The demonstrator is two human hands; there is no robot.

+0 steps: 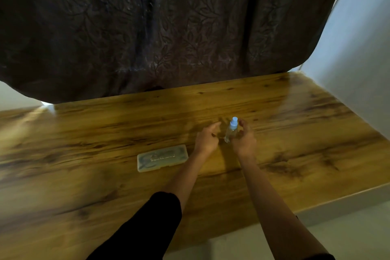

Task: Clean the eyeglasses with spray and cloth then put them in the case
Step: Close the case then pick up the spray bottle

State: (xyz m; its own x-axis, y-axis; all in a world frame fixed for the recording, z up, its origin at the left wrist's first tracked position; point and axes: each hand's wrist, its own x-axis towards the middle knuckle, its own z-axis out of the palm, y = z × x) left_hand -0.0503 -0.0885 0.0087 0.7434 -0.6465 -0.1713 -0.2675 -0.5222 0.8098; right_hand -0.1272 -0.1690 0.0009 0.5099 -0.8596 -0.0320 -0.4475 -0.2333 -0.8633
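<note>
Above the table [295, 133], right hand [243, 143] fingers [242, 125] curl round the spray bottle [231, 131].

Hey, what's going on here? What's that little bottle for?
A person is working at a wooden table. The right hand holds a small clear spray bottle with a blue top, upright. The left hand is curled right beside it and may be pinching something thin, too blurry to name. A flat case lies on the table, left of both hands, and looks shut.
</note>
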